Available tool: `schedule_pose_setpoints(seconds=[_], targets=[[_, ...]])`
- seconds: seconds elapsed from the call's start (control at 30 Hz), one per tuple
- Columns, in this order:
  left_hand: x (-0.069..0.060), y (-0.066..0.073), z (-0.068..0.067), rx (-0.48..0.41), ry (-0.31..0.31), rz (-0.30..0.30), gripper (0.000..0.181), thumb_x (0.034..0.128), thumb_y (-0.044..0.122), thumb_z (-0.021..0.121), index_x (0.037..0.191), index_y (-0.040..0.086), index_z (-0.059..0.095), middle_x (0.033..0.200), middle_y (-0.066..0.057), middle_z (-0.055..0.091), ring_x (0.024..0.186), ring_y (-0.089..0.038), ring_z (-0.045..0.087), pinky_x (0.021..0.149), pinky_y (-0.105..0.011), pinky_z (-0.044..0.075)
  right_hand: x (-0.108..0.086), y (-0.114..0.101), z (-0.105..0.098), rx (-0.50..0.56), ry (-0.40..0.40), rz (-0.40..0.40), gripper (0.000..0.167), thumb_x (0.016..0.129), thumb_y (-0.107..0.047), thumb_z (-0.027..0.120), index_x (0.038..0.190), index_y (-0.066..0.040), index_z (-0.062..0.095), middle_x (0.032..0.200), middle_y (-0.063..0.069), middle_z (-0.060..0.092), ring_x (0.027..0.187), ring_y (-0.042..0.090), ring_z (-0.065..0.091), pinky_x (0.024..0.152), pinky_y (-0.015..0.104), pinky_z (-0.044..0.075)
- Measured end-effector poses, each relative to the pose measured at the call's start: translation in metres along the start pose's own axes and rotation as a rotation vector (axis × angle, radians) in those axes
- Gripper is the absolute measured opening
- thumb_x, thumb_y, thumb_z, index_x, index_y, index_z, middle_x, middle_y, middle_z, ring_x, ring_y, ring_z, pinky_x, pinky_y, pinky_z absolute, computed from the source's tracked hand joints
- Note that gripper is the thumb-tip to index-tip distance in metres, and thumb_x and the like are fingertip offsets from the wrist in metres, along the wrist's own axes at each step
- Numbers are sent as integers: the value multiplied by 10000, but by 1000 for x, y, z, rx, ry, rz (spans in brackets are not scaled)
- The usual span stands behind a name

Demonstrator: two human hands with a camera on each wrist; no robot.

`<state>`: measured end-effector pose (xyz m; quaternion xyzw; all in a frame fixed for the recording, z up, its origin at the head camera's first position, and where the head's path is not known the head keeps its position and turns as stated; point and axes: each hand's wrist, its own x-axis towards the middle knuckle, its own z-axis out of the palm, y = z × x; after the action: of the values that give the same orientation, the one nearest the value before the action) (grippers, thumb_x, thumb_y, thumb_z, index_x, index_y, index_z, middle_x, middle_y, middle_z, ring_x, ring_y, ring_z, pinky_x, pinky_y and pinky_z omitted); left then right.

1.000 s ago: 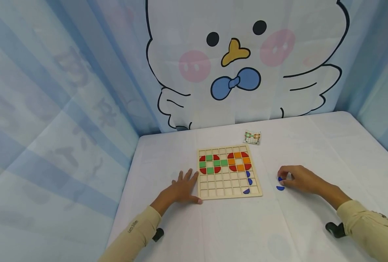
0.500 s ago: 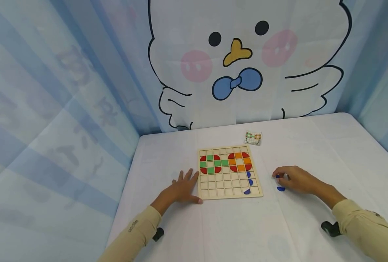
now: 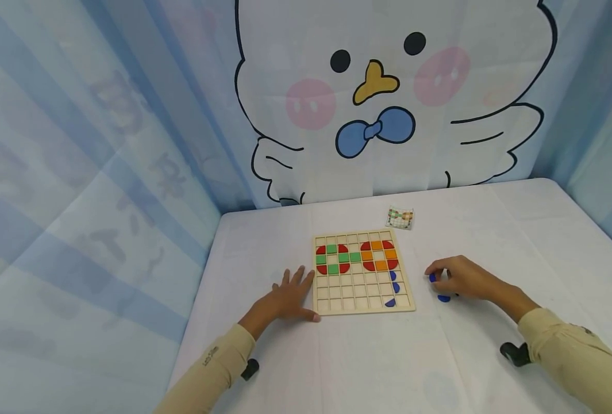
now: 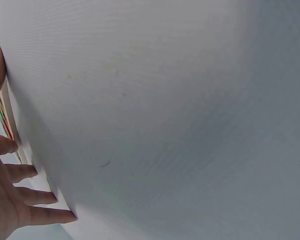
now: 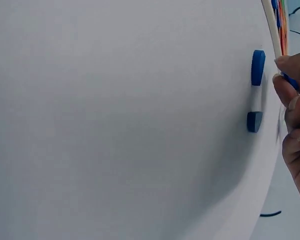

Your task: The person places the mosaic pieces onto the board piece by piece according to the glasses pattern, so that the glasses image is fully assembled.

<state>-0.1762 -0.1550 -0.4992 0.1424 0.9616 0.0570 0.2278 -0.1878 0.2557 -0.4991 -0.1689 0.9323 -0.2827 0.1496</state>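
A square wooden grid board point(image 3: 354, 293) lies on the table, with red quarter-round, green and orange square pieces in its upper cells. Three blue half-round pieces sit in its lower right cells, one of them point(image 3: 396, 287) near the right edge. My left hand point(image 3: 287, 296) has its fingers spread, thumb and fingertips at the board's left edge. To the right of the board, my right hand point(image 3: 463, 279) pinches a blue half-round piece point(image 5: 290, 81) between thumb and fingers. Below that hand, two more blue pieces lie on the table, the nearer one point(image 5: 255, 122) and the farther one point(image 5: 258, 67).
Behind the board's upper right corner lies a small picture card point(image 3: 400, 218) with a coloured grid pattern. A white cloth covers the table point(image 3: 368, 362). Beyond its back edge hangs a curtain point(image 3: 306, 167) printed with a cartoon bird.
My right hand has lifted the blue half-round piece and shifted slightly left, towards the board. Another blue piece now shows partly beneath it. My left hand stays at the board's edge.
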Motion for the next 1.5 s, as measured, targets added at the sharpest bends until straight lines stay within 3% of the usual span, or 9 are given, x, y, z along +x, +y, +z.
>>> schedule_pose_setpoints(seconds=[0.23,0.6,0.7,1.13,1.5], targets=[[-1,-2,-2,12,-12,-5,1126,764,643,766,1625,226,172,1699,-114,98,1528,-489,95,1127,-703,276,33,-34,10,57,24,-146,243,894,-186,760,1107,-74,729,833,-66,626,809,133,521,676,215,458],[5,-2,1,5,1,9,1135,759,642,775,1624,220,174,1699,-117,97,1524,-498,93,1114,-724,269,84,-106,53,133,-29,-353,227,903,-85,699,1124,-45,726,848,-55,675,773,95,568,693,229,501],[6,-2,1,9,0,13,1132,762,650,767,1625,220,173,1699,-117,97,1524,-501,92,1112,-726,270,93,-117,61,129,-20,-355,216,887,-92,713,1101,-63,722,846,-53,669,768,87,570,711,234,508],[2,-2,0,-10,-8,22,1118,769,629,775,1622,212,186,1696,-124,112,1516,-516,103,1104,-736,270,115,-150,86,58,-33,-209,184,878,-165,762,1051,-103,750,796,-55,666,720,95,577,679,227,500],[0,-3,0,3,-7,37,1105,780,649,752,1622,207,189,1695,-129,112,1513,-520,113,1099,-731,286,117,-154,99,49,-2,-217,249,880,-231,781,1102,-123,750,764,-71,633,711,103,567,663,246,500]])
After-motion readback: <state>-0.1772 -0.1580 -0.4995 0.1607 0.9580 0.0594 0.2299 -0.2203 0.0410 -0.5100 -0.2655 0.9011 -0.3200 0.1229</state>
